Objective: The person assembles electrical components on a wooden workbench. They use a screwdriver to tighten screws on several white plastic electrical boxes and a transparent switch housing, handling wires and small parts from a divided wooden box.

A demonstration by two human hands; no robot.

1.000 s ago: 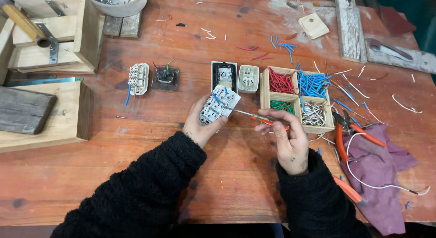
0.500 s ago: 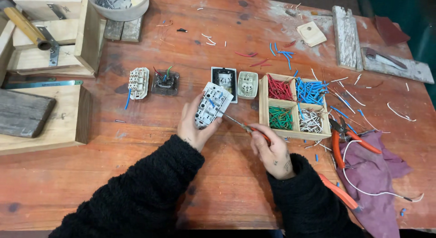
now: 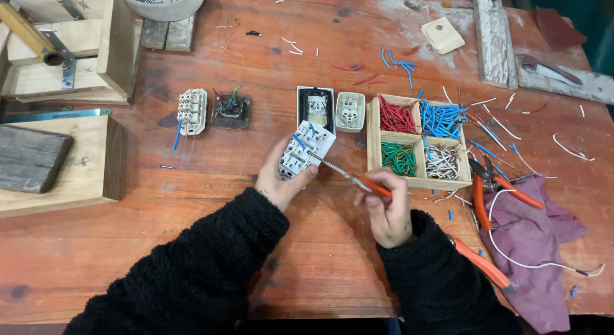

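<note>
while the left hand holds a white plastic switch module up off the reddish wooden table, back side facing the camera, the work looks to be somewhere in its middle. a short blue wire already sits in one of the module's terminals, and others appear unfilled, though they are too small to count. the tip of a thin screwdriver with an orange handle rests against the module's back, so a terminal screw seems to be getting its turn right now.

three more pieces lie in a loose row on the table beyond the hands: a white terminal-backed module with a blue wire hanging from it, a dark square module with red and green wires, and a black-framed switch plate beside a pale green socket insert. whether those are finished or waiting cannot be told.

the left hand is wrapped around the module, thumb on its lower edge and fingers behind, tilting it toward the tool. the right hand is curled tight on the screwdriver handle, the shaft pointing up and left into the module.

just right of the hands stands a four-compartment wooden tray of cut red, blue, green and white wire pieces, with orange-handled pliers on a purple cloth nearby.
</note>
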